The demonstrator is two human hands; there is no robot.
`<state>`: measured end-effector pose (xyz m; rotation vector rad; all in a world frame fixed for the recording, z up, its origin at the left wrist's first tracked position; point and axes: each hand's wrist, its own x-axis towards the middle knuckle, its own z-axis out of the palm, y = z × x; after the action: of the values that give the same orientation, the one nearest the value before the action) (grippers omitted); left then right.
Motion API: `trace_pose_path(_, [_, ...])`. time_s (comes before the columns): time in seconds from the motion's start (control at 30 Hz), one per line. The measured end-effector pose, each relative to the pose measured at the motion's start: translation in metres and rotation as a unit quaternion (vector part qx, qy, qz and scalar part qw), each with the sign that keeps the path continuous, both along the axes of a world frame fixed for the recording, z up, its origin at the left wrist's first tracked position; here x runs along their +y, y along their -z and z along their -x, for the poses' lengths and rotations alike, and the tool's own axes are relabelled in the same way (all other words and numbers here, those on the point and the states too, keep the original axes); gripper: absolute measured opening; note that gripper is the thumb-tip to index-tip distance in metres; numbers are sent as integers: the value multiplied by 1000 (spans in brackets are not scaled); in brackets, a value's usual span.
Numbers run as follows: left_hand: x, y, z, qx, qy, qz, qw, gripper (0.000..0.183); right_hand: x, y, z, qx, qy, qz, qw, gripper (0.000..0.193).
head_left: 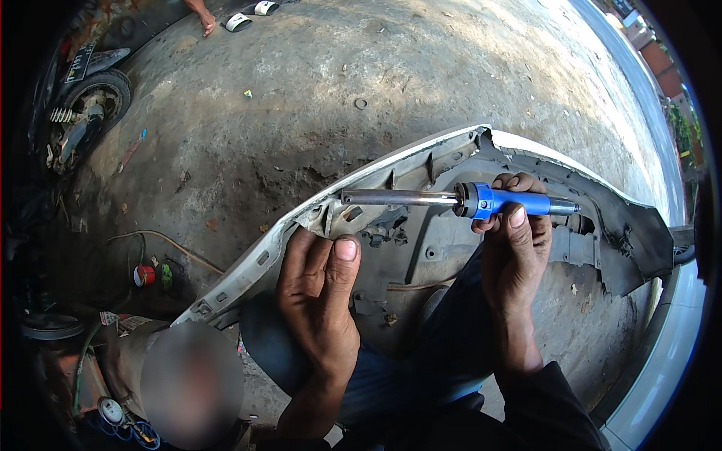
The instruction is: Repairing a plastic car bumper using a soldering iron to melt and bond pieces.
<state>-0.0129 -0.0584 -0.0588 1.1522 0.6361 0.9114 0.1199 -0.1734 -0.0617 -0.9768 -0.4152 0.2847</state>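
My right hand (pixel 519 252) is wrapped round the blue handle (pixel 526 202) of a long tool, its thumb along the near side. The tool lies level, with a black collar and a narrow metal tube (pixel 398 198) reaching left; its right end is a short metal stem. My left hand (pixel 320 304) is below the tube's left end, thumb raised and fingers curled in. Its fingertips overlap the edge of a pale bumper (pixel 361 169); whether they pinch something is hidden. The bumper arches round my knees, its hollow inside facing me.
A motorbike wheel (pixel 98 98) stands at the far left. Sandals (pixel 239 22) and another person's bare foot (pixel 207 22) are at the top. A thin hose (pixel 180 246) crosses the concrete near a red round object (pixel 144 275). A pressure gauge (pixel 111 410) sits at lower left.
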Motion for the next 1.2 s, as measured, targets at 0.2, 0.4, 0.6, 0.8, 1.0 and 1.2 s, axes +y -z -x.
trace_pose_path(0.2, [0, 0, 0, 10, -3, -4, 1000, 26, -1, 1, 0, 5, -3, -5, 1000, 28])
trace_pose_path(0.4, [1, 0, 0, 6, -4, 0, 1000, 24, -1, -3, 0, 11, 7, -5, 1000, 29])
trace_pose_path(0.6, [0, 1, -1, 2, -8, 8, 1000, 24, 0, 0, -1, 10, 0, 1, 1000, 30])
trace_pose_path(0.8, [4, -1, 3, 6, 0, 2, 1000, 28, 0, -4, -3, 9, 3, -10, 1000, 29])
trace_pose_path(1.0, [0, -7, -2, -46, 16, 38, 998, 24, 0, -36, -36, -43, 8, 28, 999, 37])
trace_pose_path(1.2, [2, -7, 3, -67, 27, 46, 996, 32, 31, -82, -51, -147, -78, 58, 984, 34])
